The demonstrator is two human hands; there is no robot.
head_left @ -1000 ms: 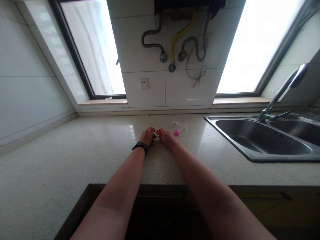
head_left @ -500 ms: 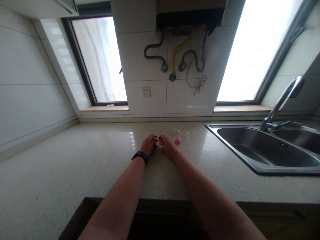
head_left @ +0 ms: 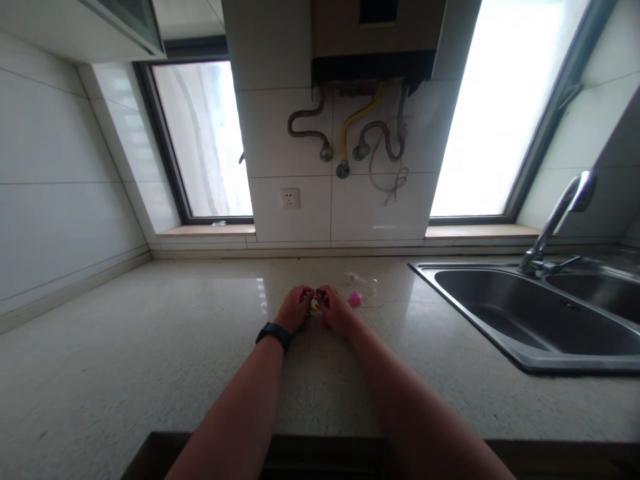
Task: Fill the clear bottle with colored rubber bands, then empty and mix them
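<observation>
My left hand (head_left: 295, 309), with a black band on its wrist, and my right hand (head_left: 336, 311) meet over the speckled countertop (head_left: 150, 347). Both have their fingers curled around one small red and white object (head_left: 317, 303) held between them; it is too small to name. Just right of my right hand lies a small pink piece (head_left: 355, 299) beside a clear plastic bag (head_left: 364, 285).
A steel double sink (head_left: 525, 313) with a tall tap (head_left: 555, 223) is set in the counter at the right. A wall socket (head_left: 289, 198) and hoses (head_left: 350, 133) under a wall heater are straight ahead, between two bright windows. The counter's front edge runs along the bottom.
The view has tilted upward, so the hands and counter sit lower in frame. Both hands stay together on the small object, with the fingers shifting slightly.
</observation>
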